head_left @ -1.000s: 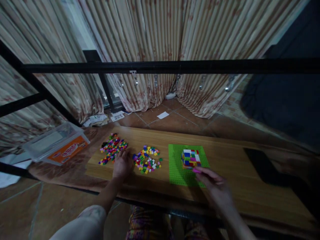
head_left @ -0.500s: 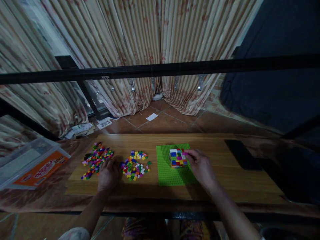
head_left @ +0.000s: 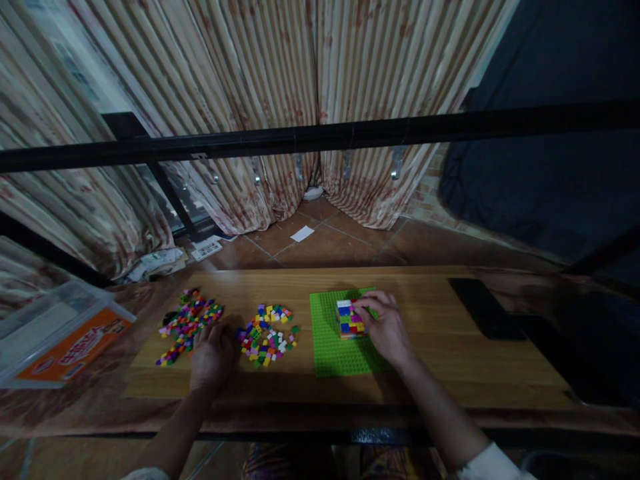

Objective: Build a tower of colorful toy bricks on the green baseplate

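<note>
A green baseplate [head_left: 334, 350] lies on the wooden board [head_left: 440, 340]. On it stands a multicoloured block of small bricks [head_left: 349, 319]. My right hand [head_left: 384, 327] lies over the block's right side, fingers curled against its top; what they pinch is hidden. My left hand [head_left: 210, 353] rests on the board, fingers loosely curled, between two heaps of loose bricks: one at the left [head_left: 186, 323], one in the middle [head_left: 267, 335].
A clear plastic box with an orange label [head_left: 60, 337] sits at the far left. A dark flat object [head_left: 483, 310] lies at the board's right. A black metal bar [head_left: 320, 137] crosses above, with curtains behind. Papers [head_left: 155, 261] lie on the tiled floor.
My right hand has gone from the baseplate's front edge, holding a pink brick, up onto the brick block. My left hand has stayed between the heaps. The camera's view has shifted.
</note>
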`<act>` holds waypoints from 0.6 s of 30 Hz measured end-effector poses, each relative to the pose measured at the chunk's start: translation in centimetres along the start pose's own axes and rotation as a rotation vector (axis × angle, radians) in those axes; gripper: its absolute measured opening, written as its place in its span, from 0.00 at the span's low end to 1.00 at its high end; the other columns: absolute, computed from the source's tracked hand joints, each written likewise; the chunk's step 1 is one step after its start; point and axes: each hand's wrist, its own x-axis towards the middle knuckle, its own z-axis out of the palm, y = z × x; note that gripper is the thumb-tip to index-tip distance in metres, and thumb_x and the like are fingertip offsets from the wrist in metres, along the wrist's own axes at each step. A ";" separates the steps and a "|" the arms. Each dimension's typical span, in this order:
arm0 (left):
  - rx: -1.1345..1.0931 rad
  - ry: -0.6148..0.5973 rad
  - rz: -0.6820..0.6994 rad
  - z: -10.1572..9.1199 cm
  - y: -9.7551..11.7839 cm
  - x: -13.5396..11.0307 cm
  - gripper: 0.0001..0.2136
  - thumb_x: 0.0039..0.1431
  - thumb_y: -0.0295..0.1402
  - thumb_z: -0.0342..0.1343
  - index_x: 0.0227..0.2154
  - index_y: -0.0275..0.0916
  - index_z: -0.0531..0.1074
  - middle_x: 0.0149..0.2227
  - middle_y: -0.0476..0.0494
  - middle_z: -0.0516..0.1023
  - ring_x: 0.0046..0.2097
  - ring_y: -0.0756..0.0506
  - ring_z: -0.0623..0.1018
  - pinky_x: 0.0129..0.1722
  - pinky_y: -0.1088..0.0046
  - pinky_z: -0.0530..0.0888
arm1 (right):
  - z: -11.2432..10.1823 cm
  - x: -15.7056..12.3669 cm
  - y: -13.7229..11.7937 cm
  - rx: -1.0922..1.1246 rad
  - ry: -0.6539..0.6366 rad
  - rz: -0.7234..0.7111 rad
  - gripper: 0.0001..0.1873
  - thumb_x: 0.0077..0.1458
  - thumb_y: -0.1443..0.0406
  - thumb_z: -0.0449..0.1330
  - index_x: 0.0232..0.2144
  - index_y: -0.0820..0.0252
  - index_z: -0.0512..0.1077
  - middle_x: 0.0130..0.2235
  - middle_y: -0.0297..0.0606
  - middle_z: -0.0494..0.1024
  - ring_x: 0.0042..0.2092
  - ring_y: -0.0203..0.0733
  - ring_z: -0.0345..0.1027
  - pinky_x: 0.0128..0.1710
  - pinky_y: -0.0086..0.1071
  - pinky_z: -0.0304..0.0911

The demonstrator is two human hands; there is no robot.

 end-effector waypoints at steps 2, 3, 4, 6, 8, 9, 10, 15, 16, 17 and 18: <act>-0.005 0.000 -0.003 0.0 -0.1 0.0 0.15 0.56 0.30 0.43 0.42 0.39 0.72 0.44 0.39 0.75 0.48 0.39 0.73 0.51 0.59 0.70 | 0.2 -0.1 0.3 0.022 0.025 0.023 0.09 0.57 0.60 0.57 0.30 0.51 0.77 0.42 0.38 0.72 0.46 0.46 0.63 0.49 0.44 0.59; -0.007 0.000 -0.005 0.0 -0.1 0.0 0.15 0.56 0.30 0.43 0.41 0.39 0.73 0.44 0.39 0.75 0.48 0.39 0.73 0.52 0.59 0.70 | 0.3 -0.1 0.4 0.036 0.033 0.034 0.09 0.56 0.59 0.58 0.30 0.51 0.77 0.42 0.38 0.72 0.47 0.46 0.63 0.49 0.44 0.59; -0.008 0.001 -0.006 0.0 -0.1 0.0 0.15 0.56 0.30 0.43 0.41 0.40 0.73 0.44 0.39 0.75 0.48 0.38 0.73 0.52 0.59 0.70 | 0.4 -0.1 0.5 0.051 0.037 0.042 0.08 0.56 0.59 0.58 0.30 0.51 0.77 0.43 0.38 0.72 0.47 0.47 0.63 0.50 0.45 0.59; -0.010 0.001 -0.004 0.0 -0.1 0.0 0.15 0.57 0.30 0.43 0.42 0.40 0.72 0.44 0.39 0.75 0.49 0.38 0.73 0.51 0.58 0.70 | 0.5 -0.1 0.5 0.079 0.045 0.056 0.08 0.55 0.60 0.59 0.29 0.51 0.77 0.45 0.39 0.71 0.50 0.47 0.63 0.51 0.46 0.58; -0.013 -0.001 0.001 0.0 -0.1 0.0 0.15 0.57 0.31 0.42 0.42 0.39 0.72 0.45 0.38 0.75 0.49 0.38 0.73 0.51 0.59 0.70 | 0.5 0.0 0.4 0.083 0.048 0.059 0.08 0.55 0.61 0.59 0.29 0.51 0.77 0.48 0.40 0.70 0.51 0.48 0.62 0.53 0.46 0.57; -0.014 -0.002 0.002 0.0 -0.1 0.0 0.15 0.58 0.31 0.43 0.43 0.39 0.72 0.45 0.38 0.75 0.49 0.38 0.73 0.51 0.59 0.70 | 0.4 0.0 0.4 0.073 0.044 0.050 0.08 0.55 0.61 0.58 0.29 0.52 0.77 0.48 0.40 0.70 0.52 0.48 0.62 0.53 0.46 0.57; -0.015 -0.005 0.002 0.0 -0.1 -0.1 0.15 0.58 0.31 0.43 0.43 0.39 0.72 0.45 0.38 0.75 0.49 0.38 0.73 0.51 0.59 0.70 | 0.3 0.1 0.3 0.054 0.034 0.033 0.08 0.55 0.62 0.58 0.30 0.52 0.77 0.49 0.40 0.70 0.52 0.48 0.61 0.53 0.46 0.57; -0.001 -0.013 -0.010 0.2 -0.3 -0.1 0.15 0.58 0.31 0.43 0.42 0.39 0.72 0.45 0.39 0.75 0.49 0.39 0.73 0.50 0.60 0.70 | -0.1 0.1 0.1 -0.055 -0.029 -0.061 0.10 0.57 0.65 0.55 0.31 0.51 0.77 0.49 0.39 0.70 0.51 0.47 0.61 0.52 0.46 0.59; 0.003 -0.012 -0.012 0.3 -0.3 -0.1 0.15 0.58 0.31 0.43 0.42 0.39 0.72 0.45 0.39 0.75 0.49 0.39 0.73 0.50 0.60 0.70 | -0.2 0.1 0.1 -0.068 -0.034 -0.070 0.10 0.57 0.66 0.55 0.32 0.51 0.77 0.49 0.39 0.70 0.51 0.47 0.61 0.51 0.46 0.60; 0.005 -0.011 -0.013 0.3 -0.3 -0.1 0.14 0.58 0.31 0.43 0.42 0.39 0.72 0.45 0.39 0.75 0.48 0.39 0.73 0.50 0.61 0.71 | -0.2 0.1 0.1 -0.077 -0.037 -0.075 0.10 0.57 0.66 0.55 0.32 0.51 0.77 0.48 0.39 0.70 0.50 0.47 0.62 0.50 0.46 0.60; 0.007 -0.012 -0.012 0.3 -0.3 -0.1 0.14 0.58 0.31 0.43 0.42 0.39 0.72 0.45 0.39 0.75 0.48 0.39 0.73 0.49 0.61 0.71 | -0.2 0.2 0.2 -0.085 -0.042 -0.076 0.11 0.57 0.66 0.55 0.32 0.51 0.77 0.48 0.39 0.71 0.49 0.47 0.62 0.50 0.46 0.60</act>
